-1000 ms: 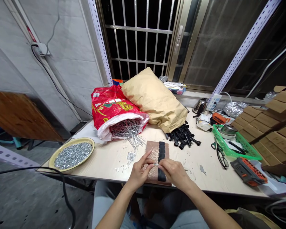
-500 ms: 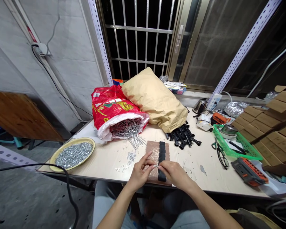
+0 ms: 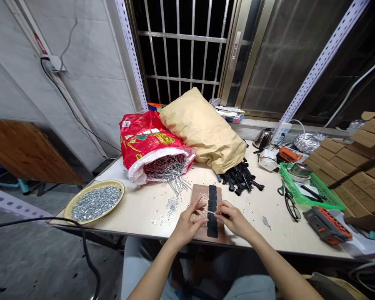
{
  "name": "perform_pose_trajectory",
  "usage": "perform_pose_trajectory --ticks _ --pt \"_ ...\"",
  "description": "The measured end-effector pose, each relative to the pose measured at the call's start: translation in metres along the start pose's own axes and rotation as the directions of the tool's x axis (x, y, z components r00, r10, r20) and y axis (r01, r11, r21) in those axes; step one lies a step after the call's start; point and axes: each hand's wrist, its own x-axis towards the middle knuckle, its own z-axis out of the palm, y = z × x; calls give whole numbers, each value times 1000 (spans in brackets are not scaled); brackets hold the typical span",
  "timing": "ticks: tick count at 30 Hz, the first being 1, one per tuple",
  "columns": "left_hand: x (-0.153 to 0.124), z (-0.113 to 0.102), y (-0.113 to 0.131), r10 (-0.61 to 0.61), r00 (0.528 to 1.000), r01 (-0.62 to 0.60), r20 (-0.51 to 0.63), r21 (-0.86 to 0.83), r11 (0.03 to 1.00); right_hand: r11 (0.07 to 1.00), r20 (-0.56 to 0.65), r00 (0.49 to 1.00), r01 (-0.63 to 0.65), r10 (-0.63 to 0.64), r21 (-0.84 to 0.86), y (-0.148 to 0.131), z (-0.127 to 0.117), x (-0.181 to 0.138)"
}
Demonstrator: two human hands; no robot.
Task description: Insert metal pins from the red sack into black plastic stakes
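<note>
In the head view a brown board (image 3: 196,192) lies at the table's front edge, bearing a row of black pieces (image 3: 212,230) and small pale bits. Over its left part is my left hand (image 3: 187,221), thumb and fingers apart with nothing visible between them. At the board's right side my right hand (image 3: 234,218) pinches a thin silvery rod (image 3: 211,212) that points left across the black row. Loose small washers (image 3: 171,204) lie left of the board. Behind it, a red bag (image 3: 150,133) spills long thin metal rods (image 3: 175,179).
A yellow bowl (image 3: 122,196) full of small metal pieces stands at the left. Black plastic parts (image 3: 242,179) spill from a tan sack (image 3: 203,129). At the right are scissors (image 3: 281,189), glasses (image 3: 291,206), a green basket (image 3: 331,202), an orange-black device (image 3: 327,225) and stacked cardboard boxes (image 3: 359,166).
My hands were close together at the thin rod; now they are apart. My right hand has moved right with the rod, and my left hand has opened.
</note>
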Motion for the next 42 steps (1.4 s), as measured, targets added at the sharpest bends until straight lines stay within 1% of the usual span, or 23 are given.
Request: perform_pose_trajectory --ticks 5,7,9,10,11,14,15,18,19,21,23,24,25,27,28,29,31,32,33,36,37,40,42 --pt "2 0 -11 -39 993 46 -110 58 997 957 -23 990 -138 136 -254 49 -2 11" --pt "1 -3 -16 -70 985 78 -158 48 996 961 111 991 -42 75 -274 54 -2 6" --pt "0 -7 -19 -103 973 114 -207 43 993 976 288 956 106 -47 -192 52 -2 -1" --pt "-1 -9 -20 -117 966 130 -230 43 991 979 328 941 141 -85 -150 50 -2 -4" --pt "-1 -9 -20 -126 961 141 -246 45 989 981 318 944 134 -85 -137 49 -2 -6" --pt "-1 -10 -17 -93 967 117 -238 87 989 982 153 988 5 24 -189 49 -2 -7" --pt "-1 -11 -16 -66 972 94 -225 112 989 982 150 988 4 25 -188 49 -2 -7" --pt "-1 -13 -15 -23 971 69 -239 188 980 988 315 943 132 -103 -74 50 -2 -7" --pt "-1 -14 -14 -24 964 80 -264 202 976 989 325 939 140 -117 -49 50 -2 -7" --pt "-2 -16 -14 -24 956 91 -292 217 972 995 217 975 56 -37 -82 51 -3 -6" --pt "-2 -17 -13 6 962 60 -272 234 970 990 110 993 -33 48 -135 52 -3 -6" --pt "-2 -18 -13 23 965 42 -260 243 969 991 130 991 -23 41 -135 51 -3 -8" --pt "-3 -19 -12 32 966 35 -258 250 968 994 202 979 23 -1 -108 50 -2 -9" --pt "-4 -19 -13 18 956 60 -294 255 965 992 352 929 124 -112 -11 48 0 -13" --pt "-4 -19 -13 4 949 80 -315 254 964 991 365 922 133 -129 13 46 1 -14" --pt "-4 -19 -14 -4 945 91 -327 254 963 994 327 940 106 -101 3 45 1 -14" --pt "-3 -17 -13 9 950 76 -311 259 963 998 174 985 -5 16 -64 45 2 -12" --pt "-3 -17 -13 24 955 58 -295 264 963 995 126 991 -40 51 -88 45 3 -11" --pt "-3 -16 -12 34 959 45 -283 268 962 995 134 990 -36 48 -93 45 4 -11" --pt "-3 -16 -10 9 950 80 -311 271 959 996 294 953 82 -68 -37 45 7 -11" --pt "-2 -15 -9 -3 947 95 -321 272 958 996 286 956 76 -60 -44 44 8 -11" --pt "1 -8 -8 11 957 75 -289 284 956 993 160 985 -43 60 -106 35 11 -11" --pt "4 -1 -7 26 970 45 -243 285 957 997 234 971 -31 46 -67 27 8 -16"
